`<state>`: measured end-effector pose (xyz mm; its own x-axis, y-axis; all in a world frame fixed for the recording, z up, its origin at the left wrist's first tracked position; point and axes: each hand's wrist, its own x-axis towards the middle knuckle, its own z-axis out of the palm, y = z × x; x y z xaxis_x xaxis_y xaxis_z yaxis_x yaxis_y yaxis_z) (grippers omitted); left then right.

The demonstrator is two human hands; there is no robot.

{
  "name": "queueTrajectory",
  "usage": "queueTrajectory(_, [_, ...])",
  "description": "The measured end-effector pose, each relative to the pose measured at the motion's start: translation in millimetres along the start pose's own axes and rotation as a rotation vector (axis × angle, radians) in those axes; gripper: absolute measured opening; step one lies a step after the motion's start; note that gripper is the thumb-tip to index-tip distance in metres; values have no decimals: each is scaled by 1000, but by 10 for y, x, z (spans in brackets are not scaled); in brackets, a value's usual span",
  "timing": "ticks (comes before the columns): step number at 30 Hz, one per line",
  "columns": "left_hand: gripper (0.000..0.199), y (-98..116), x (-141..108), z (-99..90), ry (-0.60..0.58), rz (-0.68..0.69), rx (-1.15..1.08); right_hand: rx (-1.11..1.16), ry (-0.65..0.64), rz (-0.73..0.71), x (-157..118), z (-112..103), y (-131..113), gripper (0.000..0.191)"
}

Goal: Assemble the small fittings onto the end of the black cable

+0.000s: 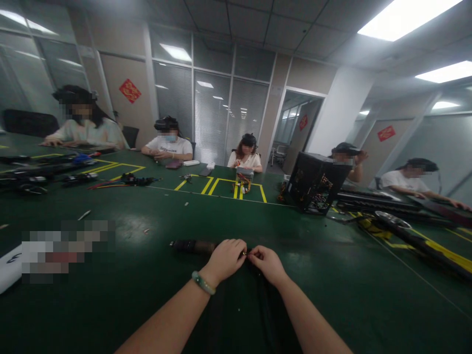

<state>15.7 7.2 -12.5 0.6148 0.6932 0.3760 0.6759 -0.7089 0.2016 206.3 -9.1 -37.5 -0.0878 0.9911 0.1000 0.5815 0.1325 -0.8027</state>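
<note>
Right in the lower centre of the frame, here are the two hands, almost meeting over the dark green surface! The left hand, bracelet on its wrist, curls over the right end of a dark cylindrical tool that lies roughly level and points to the left. Its grip is bent inward, but how firmly it closes, we cannot tell. And just beside it, the right hand, its grip narrow, fingertips drawn together; anything between them is too small to make out. A tiny brassy piece glints at the left fingertips, in the gap between the hands!

Out to the left, a blurred-out patch covers part of a white object. Upper left of the surface, dark parts and coloured wires; right of centre, a black computer case stands tilted in view. Far right, long dark parts with yellow material. And along the far side, five people sit, several with dark headgear.
</note>
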Motion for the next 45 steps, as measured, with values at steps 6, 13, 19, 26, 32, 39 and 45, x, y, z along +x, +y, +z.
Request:
queueTrajectory(6, [5, 25, -6, -32, -27, -11, 31, 23, -31, -6, 4, -13, -9, 21])
queueTrajectory(13, [8, 14, -9, -37, -37, -6, 41, 30, -30, 26, 11, -15, -61, 24])
queueTrajectory(19, [9, -5, -5, -26, -26, -2, 34, 32, -31, 68, 42, -33, -138, 23])
queueTrajectory(26, [10, -31, -2, 5, -14, 0, 29, 53, -35, 88, 38, -30, -93, 25])
queueTrajectory(32, [10, -46, 12, 25, -5, 7, 26, 49, -42, 51, 37, -19, -11, 26])
queueTrajectory(39, [9, -40, 9, 39, -3, 15, 40, 56, -50, 10, 63, -5, 73, 26])
queueTrajectory(45, [6, -39, 5, 43, 5, 14, 40, 39, -29, -54, 87, 18, 140, 21])
